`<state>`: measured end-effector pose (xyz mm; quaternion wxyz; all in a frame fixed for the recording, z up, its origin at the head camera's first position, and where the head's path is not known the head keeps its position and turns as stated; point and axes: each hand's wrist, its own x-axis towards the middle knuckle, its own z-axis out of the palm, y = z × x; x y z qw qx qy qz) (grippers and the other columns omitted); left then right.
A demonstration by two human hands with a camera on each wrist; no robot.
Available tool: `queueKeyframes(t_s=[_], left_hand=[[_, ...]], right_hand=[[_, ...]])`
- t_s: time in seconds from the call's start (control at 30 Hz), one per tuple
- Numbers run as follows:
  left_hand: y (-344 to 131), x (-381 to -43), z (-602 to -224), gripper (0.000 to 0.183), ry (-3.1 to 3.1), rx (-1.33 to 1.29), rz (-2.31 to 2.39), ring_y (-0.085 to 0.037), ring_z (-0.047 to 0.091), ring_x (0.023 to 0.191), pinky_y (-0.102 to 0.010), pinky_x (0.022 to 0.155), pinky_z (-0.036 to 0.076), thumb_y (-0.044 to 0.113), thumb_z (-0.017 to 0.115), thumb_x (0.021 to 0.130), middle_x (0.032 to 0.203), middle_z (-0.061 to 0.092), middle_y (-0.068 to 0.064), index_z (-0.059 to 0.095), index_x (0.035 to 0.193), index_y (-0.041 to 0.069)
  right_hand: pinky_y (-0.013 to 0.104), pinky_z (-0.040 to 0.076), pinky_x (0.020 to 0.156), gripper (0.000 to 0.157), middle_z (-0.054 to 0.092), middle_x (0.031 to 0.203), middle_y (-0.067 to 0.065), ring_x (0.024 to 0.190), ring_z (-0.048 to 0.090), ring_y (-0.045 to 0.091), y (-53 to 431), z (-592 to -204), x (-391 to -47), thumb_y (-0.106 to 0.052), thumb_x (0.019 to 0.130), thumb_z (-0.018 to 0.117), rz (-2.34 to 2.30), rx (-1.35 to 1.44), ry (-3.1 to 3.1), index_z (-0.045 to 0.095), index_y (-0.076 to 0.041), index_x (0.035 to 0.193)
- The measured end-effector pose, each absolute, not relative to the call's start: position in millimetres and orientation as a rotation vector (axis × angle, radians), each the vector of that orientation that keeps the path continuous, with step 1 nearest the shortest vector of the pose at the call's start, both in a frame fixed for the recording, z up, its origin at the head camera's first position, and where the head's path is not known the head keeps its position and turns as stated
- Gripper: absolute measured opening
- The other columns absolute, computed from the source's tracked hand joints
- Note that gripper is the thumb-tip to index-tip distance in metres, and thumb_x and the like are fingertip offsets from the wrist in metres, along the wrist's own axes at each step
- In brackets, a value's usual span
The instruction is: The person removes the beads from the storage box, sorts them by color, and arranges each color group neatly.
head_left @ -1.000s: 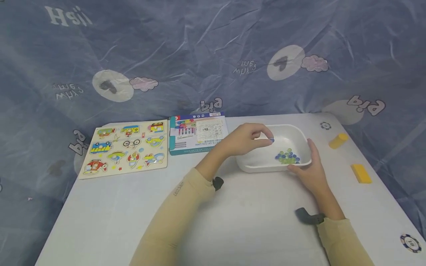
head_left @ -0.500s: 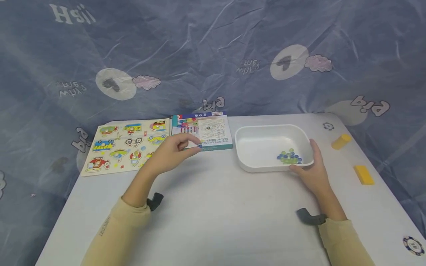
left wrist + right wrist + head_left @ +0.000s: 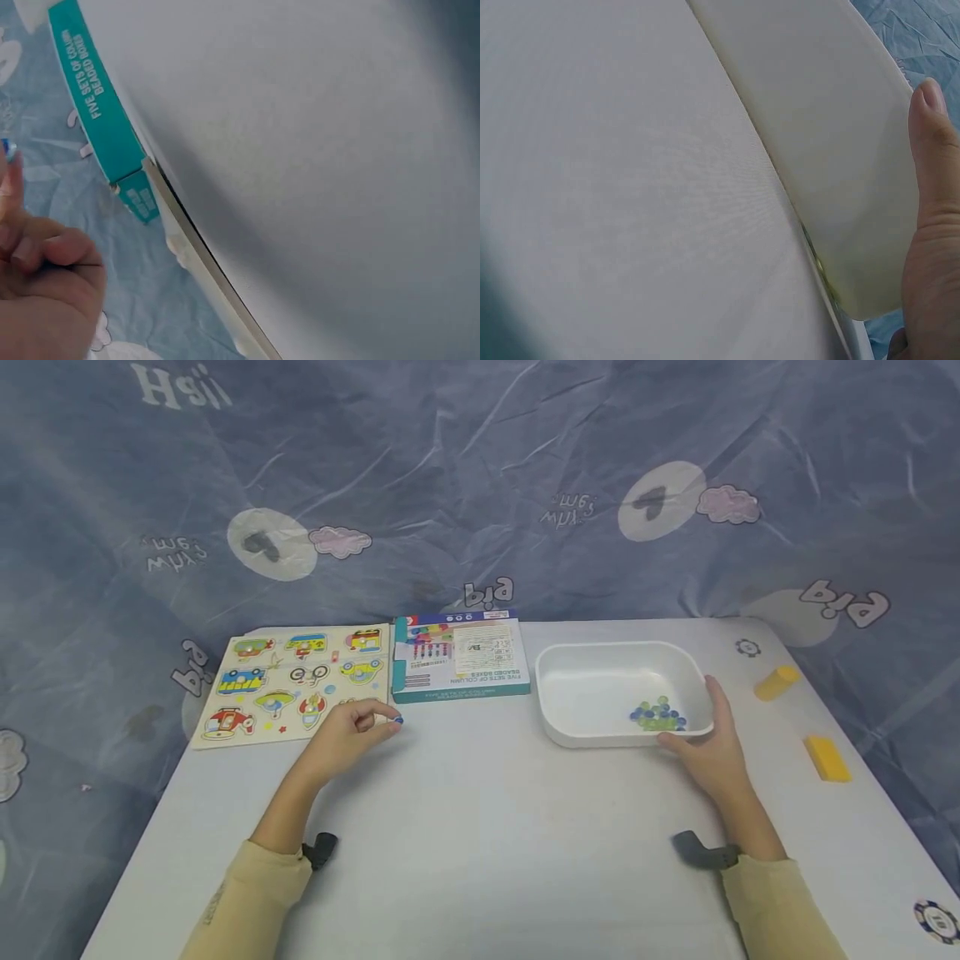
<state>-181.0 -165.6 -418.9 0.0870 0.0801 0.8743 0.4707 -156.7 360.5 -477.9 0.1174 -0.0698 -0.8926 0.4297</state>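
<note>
My left hand (image 3: pixel 341 742) pinches a small blue glass marble (image 3: pixel 399 720) between thumb and forefinger, over the table just in front of the puzzle board's right corner. At the left edge of the left wrist view the marble (image 3: pixel 9 148) shows only in part. My right hand (image 3: pixel 712 756) grips the near right corner of a white plastic tray (image 3: pixel 585 693), thumb on its front wall and fingers along its right side. Inside the tray, several blue and green marbles (image 3: pixel 660 717) lie gathered by that corner. The right wrist view shows the thumb (image 3: pixel 934 165) against the tray's wall.
A wooden puzzle board (image 3: pixel 258 685) with vehicle pictures lies at the back left. Beside it is a flat teal-edged box (image 3: pixel 465 672) labelled as beaded boxes. A yellow cylinder (image 3: pixel 777 683) and a yellow block (image 3: pixel 828 758) rest to the right of the tray.
My left hand has moved left from over the tray, past the box, to near the puzzle board, carrying the blue marble. My right hand keeps its grip on the tray.
</note>
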Motion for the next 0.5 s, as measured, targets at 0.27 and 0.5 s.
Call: queueKeyframes(t_s=[0.27, 0.5], left_hand=[[-172.3, -188.2, -436.1, 0.018, 2.598, 0.15, 1.325, -0.013, 0.029, 0.053, -0.025, 0.048, 0.029, 0.032, 0.07, 0.084, 0.056, 0.029, 0.003, 0.069, 0.099, 0.023], [-172.4, -193.9, -446.4, 0.016, 2.664, 0.184, 1.185, -0.012, 0.029, 0.051, -0.024, 0.049, 0.029, 0.026, 0.07, 0.085, 0.054, 0.031, 0.003, 0.07, 0.098, 0.017]], right_hand=[[0.054, 0.007, 0.117, 0.113, 0.004, 0.16, -0.005, 0.148, 0.007, 0.03, 360.8, -476.6, -156.2, -0.034, 0.073, 0.08, 1.268, -0.212, -2.611, -0.003, -0.041, 0.149], [0.055, 0.007, 0.117, 0.113, 0.004, 0.16, -0.006, 0.148, 0.007, 0.029, 360.3, -476.6, -156.7, -0.033, 0.073, 0.081, 1.279, -0.205, -2.61, -0.003, -0.041, 0.149]])
